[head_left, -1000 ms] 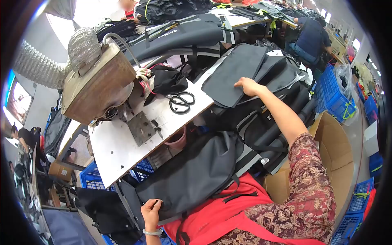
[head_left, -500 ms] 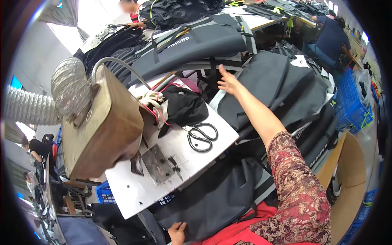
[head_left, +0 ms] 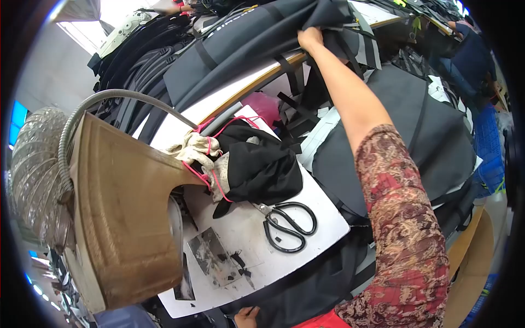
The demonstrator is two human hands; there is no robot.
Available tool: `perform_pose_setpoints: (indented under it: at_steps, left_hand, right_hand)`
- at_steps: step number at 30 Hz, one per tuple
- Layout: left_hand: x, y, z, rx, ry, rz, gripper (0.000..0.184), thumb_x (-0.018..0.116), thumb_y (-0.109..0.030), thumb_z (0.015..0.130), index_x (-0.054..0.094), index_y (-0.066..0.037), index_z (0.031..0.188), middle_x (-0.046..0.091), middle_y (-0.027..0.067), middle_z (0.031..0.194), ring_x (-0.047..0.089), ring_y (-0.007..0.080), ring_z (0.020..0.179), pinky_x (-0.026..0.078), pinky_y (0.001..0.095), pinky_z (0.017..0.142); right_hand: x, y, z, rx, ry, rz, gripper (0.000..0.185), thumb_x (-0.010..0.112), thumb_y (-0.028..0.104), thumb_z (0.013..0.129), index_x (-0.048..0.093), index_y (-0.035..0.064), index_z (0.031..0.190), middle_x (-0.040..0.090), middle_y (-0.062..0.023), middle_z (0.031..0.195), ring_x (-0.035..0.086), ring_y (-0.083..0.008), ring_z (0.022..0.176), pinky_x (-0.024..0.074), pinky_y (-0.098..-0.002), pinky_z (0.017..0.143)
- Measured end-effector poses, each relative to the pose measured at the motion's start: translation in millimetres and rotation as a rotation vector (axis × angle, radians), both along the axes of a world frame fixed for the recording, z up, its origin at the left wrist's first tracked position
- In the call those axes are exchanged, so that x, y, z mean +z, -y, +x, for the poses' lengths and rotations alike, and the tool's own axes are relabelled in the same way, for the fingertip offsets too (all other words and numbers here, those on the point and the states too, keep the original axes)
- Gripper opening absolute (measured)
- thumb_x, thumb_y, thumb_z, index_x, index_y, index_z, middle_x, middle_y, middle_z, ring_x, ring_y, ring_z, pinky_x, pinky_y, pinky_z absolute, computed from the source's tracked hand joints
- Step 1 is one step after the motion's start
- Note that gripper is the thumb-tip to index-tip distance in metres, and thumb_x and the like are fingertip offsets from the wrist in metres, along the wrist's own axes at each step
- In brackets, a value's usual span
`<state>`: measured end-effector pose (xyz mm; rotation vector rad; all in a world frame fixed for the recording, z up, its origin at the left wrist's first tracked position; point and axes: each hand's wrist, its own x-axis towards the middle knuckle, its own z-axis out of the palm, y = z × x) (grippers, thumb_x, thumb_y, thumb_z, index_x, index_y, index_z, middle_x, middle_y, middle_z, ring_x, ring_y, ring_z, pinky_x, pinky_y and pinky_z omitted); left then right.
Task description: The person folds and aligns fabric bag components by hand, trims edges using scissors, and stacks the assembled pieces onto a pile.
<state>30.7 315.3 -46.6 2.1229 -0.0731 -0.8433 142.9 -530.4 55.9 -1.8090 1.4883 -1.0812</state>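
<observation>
My right hand (head_left: 310, 39) is closed on the near edge of a long dark grey bag piece (head_left: 240, 52) with white lettering and black straps. The bag piece lies on the table at the back. At the bottom, my left hand (head_left: 247, 317) has its fingers curled on a dark grey fabric panel (head_left: 295, 298) below the white machine table; part of the hand is cut off by the frame. Between the hands, black-handled scissors (head_left: 289, 227) lie on the white table (head_left: 322, 218), beside a bunched black cloth (head_left: 265, 169).
A brown machine housing (head_left: 126, 213) with a ribbed duct (head_left: 41, 175) fills the left. Stacked dark grey panels (head_left: 394, 142) lie at the right, near a blue crate (head_left: 488, 145) and a cardboard box (head_left: 473, 262). Another person (head_left: 470, 63) is at the far right.
My right hand, open in the air before, has reached forward and closed on the bag piece, lifting its near edge. The view has moved closer. My left hand stays on the lower panel.
</observation>
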Motion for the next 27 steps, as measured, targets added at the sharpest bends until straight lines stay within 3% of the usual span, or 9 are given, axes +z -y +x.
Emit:
perform_pose_setpoints:
  at_steps: [3,5,11,17,19,21,23,25,27]
  left_hand:
    - [1.7,6.2,-1.8,-0.031,0.06,0.034,0.02,0.075,-0.011,0.083,0.071,0.005,0.093,0.072,0.014,0.087,0.064,0.0204,0.077,0.049,0.031,0.074]
    - [-1.3,7.2,-2.0,-0.116,0.127,0.072,0.02,0.075,-0.012,0.083,0.071,0.005,0.093,0.072,0.0144,0.087,0.065,0.0216,0.077,0.049,0.0315,0.074]
    - [10.4,18.0,-10.7,-0.157,0.102,0.105,0.022,0.075,-0.013,0.083,0.07,0.005,0.093,0.072,0.0153,0.087,0.065,0.0228,0.077,0.049,0.032,0.075]
    - [7.4,14.2,-15.0,-0.116,0.132,0.048,0.022,0.075,-0.013,0.082,0.07,0.006,0.093,0.071,0.0152,0.085,0.065,0.0226,0.077,0.049,0.0315,0.075]
    - [8.5,13.8,-14.1,-0.118,0.146,0.041,0.021,0.075,-0.012,0.082,0.07,0.006,0.093,0.071,0.015,0.084,0.065,0.0227,0.077,0.049,0.0316,0.075]
    - [7.8,15.3,-14.6,-0.117,0.124,0.023,0.021,0.075,-0.012,0.082,0.07,0.005,0.093,0.071,0.0149,0.084,0.065,0.023,0.077,0.049,0.032,0.074]
    - [6.2,14.3,-14.2,-0.146,0.134,0.041,0.02,0.075,-0.011,0.082,0.07,0.005,0.093,0.071,0.0151,0.083,0.065,0.0229,0.076,0.049,0.0321,0.074]
    - [5.8,13.2,-14.3,-0.172,0.134,0.066,0.019,0.074,-0.011,0.083,0.07,0.005,0.093,0.071,0.0152,0.083,0.065,0.0228,0.076,0.049,0.0324,0.073]
    - [4.4,14.6,-14.8,-0.183,0.137,0.089,0.018,0.074,-0.011,0.083,0.07,0.005,0.092,0.071,0.0151,0.083,0.064,0.0227,0.075,0.049,0.0328,0.073]
  right_hand:
    - [-15.5,-30.9,-7.0,-0.209,-0.344,-0.204,0.081,0.071,0.051,0.083,0.047,-0.0043,0.137,0.046,-0.0174,0.143,0.041,-0.0333,0.131,0.0343,-0.0404,0.107]
    - [-10.6,-29.8,-13.6,-0.198,-0.357,-0.19,0.08,0.07,0.057,0.081,0.054,-0.0023,0.132,0.047,-0.0193,0.141,0.042,-0.0316,0.131,0.0322,-0.0403,0.108]
    - [-28.9,-33.5,-88.0,0.042,0.103,-0.11,0.107,0.073,0.076,0.061,0.053,0.0039,0.137,0.044,-0.0265,0.143,0.041,-0.0411,0.134,0.0341,-0.0485,0.11]
    - [-47.5,-15.0,-151.5,-0.27,0.262,-0.031,0.129,0.073,0.083,0.054,0.029,0.0104,0.151,0.033,-0.0238,0.149,0.029,-0.0397,0.141,0.0248,-0.051,0.115]
    - [-59.2,17.6,-168.8,-0.183,0.39,-0.013,0.134,0.072,0.085,0.052,0.021,0.0138,0.154,0.025,-0.0276,0.152,0.023,-0.0405,0.144,0.0272,-0.0543,0.113]
    - [-62.0,38.2,-172.4,-0.047,0.433,0.063,0.127,0.074,0.077,0.062,0.018,0.0117,0.154,0.021,-0.0277,0.153,0.033,-0.0397,0.139,0.0348,-0.0521,0.11]
    - [-18.2,-1.6,-148.8,0.288,0.967,0.341,0.098,0.082,0.051,0.074,0.033,0.0042,0.146,0.041,-0.0218,0.144,0.053,-0.0323,0.122,0.0472,-0.0435,0.099]
    - [-18.7,33.3,-124.3,0.497,1.048,0.349,0.085,0.085,0.038,0.077,0.043,0.0016,0.14,0.053,-0.0177,0.134,0.059,-0.0288,0.113,0.051,-0.0402,0.094]
    - [6.2,17.0,-93.1,0.389,1.043,0.133,0.066,0.08,0.029,0.081,0.051,-0.0008,0.133,0.066,-0.0126,0.118,0.065,-0.0255,0.105,0.0526,-0.0411,0.093]
